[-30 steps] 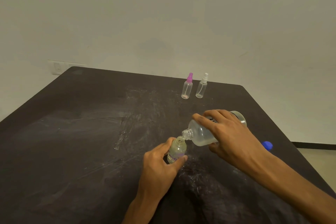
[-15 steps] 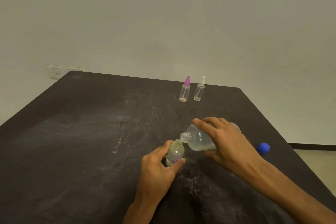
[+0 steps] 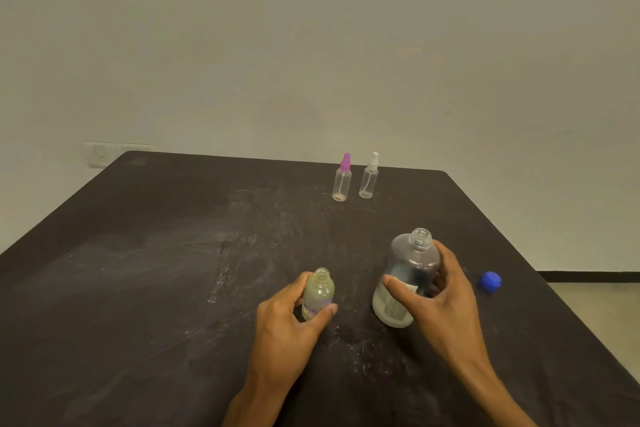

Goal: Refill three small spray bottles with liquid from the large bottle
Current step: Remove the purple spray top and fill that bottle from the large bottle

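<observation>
Left fingers: the thumb and fingers of the left hand (image 3: 287,319) are curled round the small open bottle (image 3: 317,294), thumb tip on its near side, the other fingertips hidden behind it.
Small open bottle: upright on the table (image 3: 138,288) in front of the person, no cap on its neck, yellowish cloudy liquid inside and a purple band low on its body (how full it is cannot be told exactly).
Right fingers: the right hand (image 3: 440,298) wraps the large bottle (image 3: 408,277), thumb laid across the front over the label, the fingers bent round the far side up near the shoulder.
Large bottle: open-necked, mouth up and leaning slightly away from the person, just to the right of the small open bottle and apart from it; whether its base rests on the table cannot be told. Clear liquid sits in the lower part.
Blue cap (image 3: 490,281): lying on the table to the right of the right hand, near the table's right edge.
Pink-topped spray bottle (image 3: 342,178): upright near the far edge, looks nearly empty.
White-topped spray bottle (image 3: 369,177): upright just beside the pink one, on its right, not touching.
Table: dark, scuffed with pale streaks.
Wall (image 3: 311,45): plain, pale, with a switch plate (image 3: 104,153) at the left behind the table corner.
</observation>
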